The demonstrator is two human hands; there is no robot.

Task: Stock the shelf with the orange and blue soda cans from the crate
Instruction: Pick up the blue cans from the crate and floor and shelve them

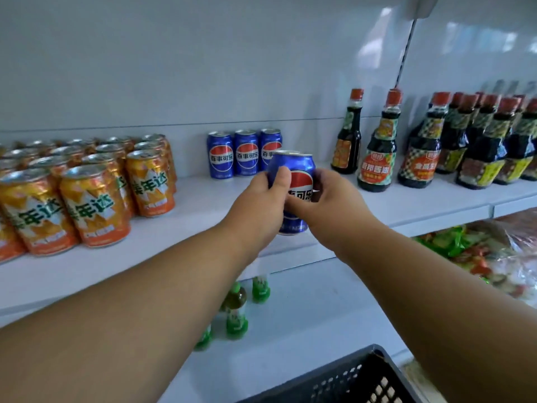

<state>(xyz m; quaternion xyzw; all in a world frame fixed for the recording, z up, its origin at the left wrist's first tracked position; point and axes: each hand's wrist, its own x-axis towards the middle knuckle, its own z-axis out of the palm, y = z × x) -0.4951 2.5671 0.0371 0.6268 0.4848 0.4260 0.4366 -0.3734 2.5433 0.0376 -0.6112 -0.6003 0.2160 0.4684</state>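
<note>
Both hands hold one blue soda can (296,175) upright, just above the front part of the white shelf (203,207). My left hand (261,205) grips its left side with the thumb on the front. My right hand (328,205) grips its right side. Three blue cans (244,154) stand in a row at the back of the shelf, behind the held can. Several orange cans (96,196) stand in rows on the left of the shelf. A corner of the dark crate (357,376) shows at the bottom; its contents are hidden.
Dark sauce bottles (380,146) with red caps stand on the right of the shelf. On the lower shelf are green drink bottles (236,312) and bagged snacks (499,257) at the right. A white back panel closes the shelf behind.
</note>
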